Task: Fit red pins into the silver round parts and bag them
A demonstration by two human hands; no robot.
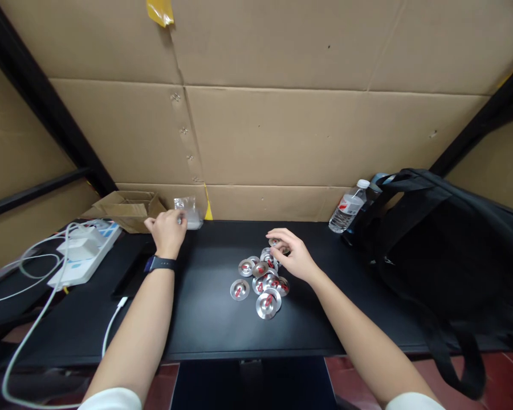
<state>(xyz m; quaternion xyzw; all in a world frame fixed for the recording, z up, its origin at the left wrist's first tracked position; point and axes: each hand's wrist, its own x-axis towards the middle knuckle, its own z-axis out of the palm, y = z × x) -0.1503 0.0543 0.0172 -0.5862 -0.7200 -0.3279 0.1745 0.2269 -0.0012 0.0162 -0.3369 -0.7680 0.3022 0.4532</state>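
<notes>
Several round silver metal discs with raised centres and red markings (267, 306) lie in a loose pile on the black table. One disc (240, 290) sits apart at the left of the pile. Over the far right edge of the pile is my right hand (294, 256), its fingers stretched and thumb apart, with discs partly hidden beneath the fingers. My left hand (167, 232), wearing a dark wristband, is raised at the back left, fingers curled and thumb and fingertip close together. A small shiny bit shows at its fingertips. Just behind it lies a clear plastic bag (192, 215).
An open brown paper bag (130, 210) stands at the back left. Nearer are a white power strip (83, 262) with cables and a dark flat device (130, 279). A water bottle (348, 208) and a black backpack (453, 256) stand right. Cardboard walls (282, 142) enclose the back.
</notes>
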